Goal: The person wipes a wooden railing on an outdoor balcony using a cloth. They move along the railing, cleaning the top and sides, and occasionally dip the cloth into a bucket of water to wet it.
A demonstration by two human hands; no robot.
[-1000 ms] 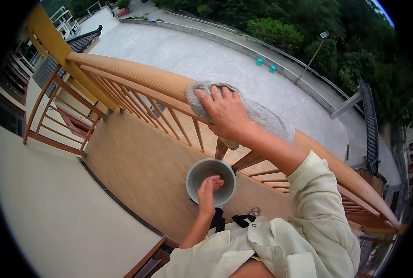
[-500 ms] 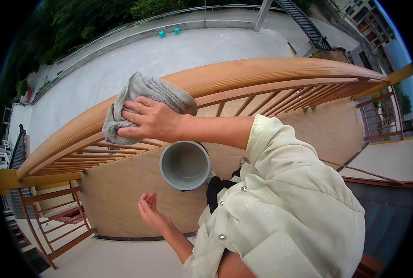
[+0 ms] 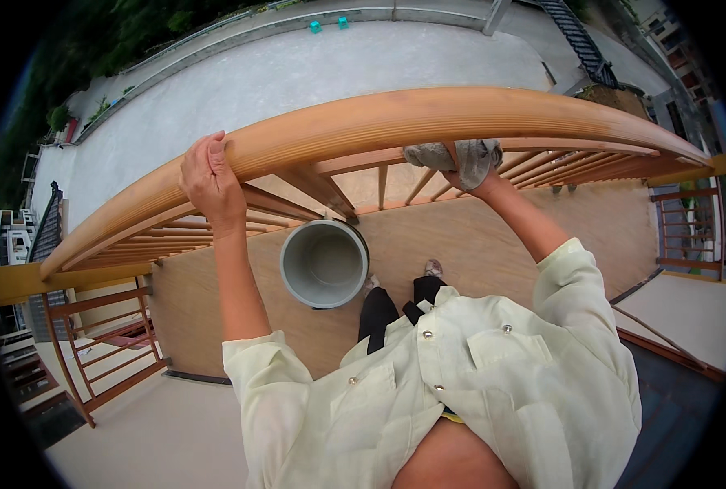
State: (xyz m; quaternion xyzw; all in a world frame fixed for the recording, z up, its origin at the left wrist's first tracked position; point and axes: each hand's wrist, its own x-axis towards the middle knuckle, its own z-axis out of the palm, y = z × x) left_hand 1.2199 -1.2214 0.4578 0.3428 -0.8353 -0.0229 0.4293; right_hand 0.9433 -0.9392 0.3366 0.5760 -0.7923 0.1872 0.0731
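Observation:
A brown wooden handrail curves across the view in front of me. My left hand grips its left part, with the fingers bent over the rail. Below the handrail, my right hand holds a damp-looking grey cloth against the thinner lower rail, around the top of a baluster. The handrail and the cloth hide part of the right hand's fingers. Between my two arms, on the floor by the balusters, stands a grey bucket.
Slanted balusters run down from the rail to a brown floor. My feet stand right of the bucket. Side railings close both ends. Beyond and below lies a grey paved yard with two small teal stools.
My right hand has moved the cloth from the handrail's left top to beneath it on the right. My left hand has risen from low down and taken hold of the handrail.

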